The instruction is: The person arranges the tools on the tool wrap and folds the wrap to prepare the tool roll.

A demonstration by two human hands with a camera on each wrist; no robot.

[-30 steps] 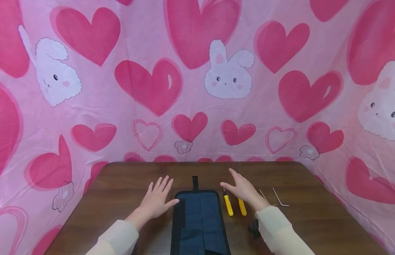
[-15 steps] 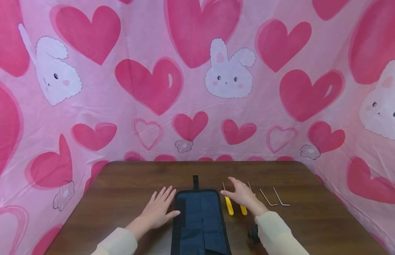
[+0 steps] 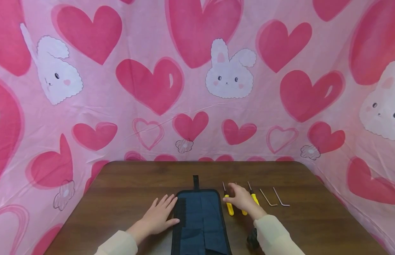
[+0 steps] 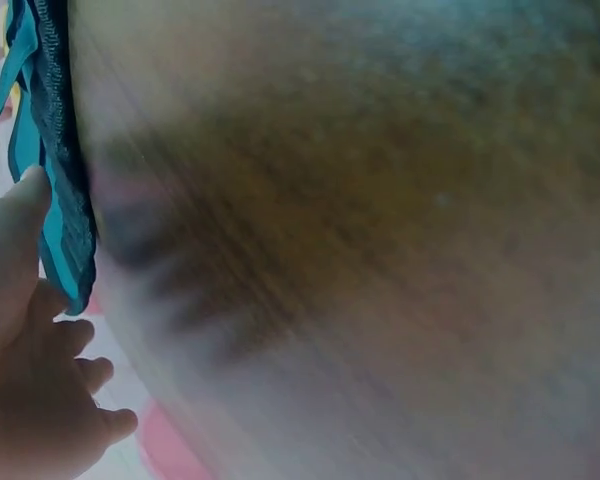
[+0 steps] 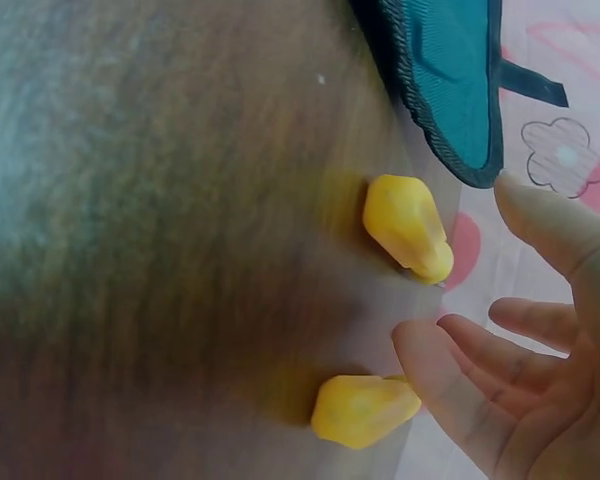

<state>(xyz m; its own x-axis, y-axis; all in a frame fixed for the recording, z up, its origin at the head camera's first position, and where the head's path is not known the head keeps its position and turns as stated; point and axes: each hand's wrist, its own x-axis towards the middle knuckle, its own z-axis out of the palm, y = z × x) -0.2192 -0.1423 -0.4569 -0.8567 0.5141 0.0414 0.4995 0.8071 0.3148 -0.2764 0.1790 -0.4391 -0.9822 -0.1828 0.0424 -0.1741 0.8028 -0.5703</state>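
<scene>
A dark blue tool roll point(image 3: 194, 212) with black edging and pockets lies unrolled on the table. My left hand point(image 3: 157, 216) lies at its left edge, fingers spread and straight, thumb at the border. My right hand point(image 3: 243, 198) is above yellow-handled screwdrivers right of the roll. Its thumb overlaps the left screwdriver point(image 3: 229, 207); the hand hides most of a middle screwdriver point(image 3: 244, 213) and part of a right screwdriver point(image 3: 255, 199). In the right wrist view, the thumb and loosely bent fingers stand apart with nothing between them, near two yellow handles point(image 5: 405, 225).
Two L-shaped hex keys point(image 3: 268, 198) lie right of the screwdrivers. A black object point(image 3: 253, 239), partly hidden by the right sleeve, sits nearer me. The roll's black strap point(image 3: 195, 182) points to the far edge of the wooden table point(image 3: 137, 177). Behind hangs a pink heart-patterned cloth point(image 3: 191, 92).
My right hand has come lower and nearer over the screwdrivers, its fingers bending more. My left hand has slid a little towards me along the roll's edge.
</scene>
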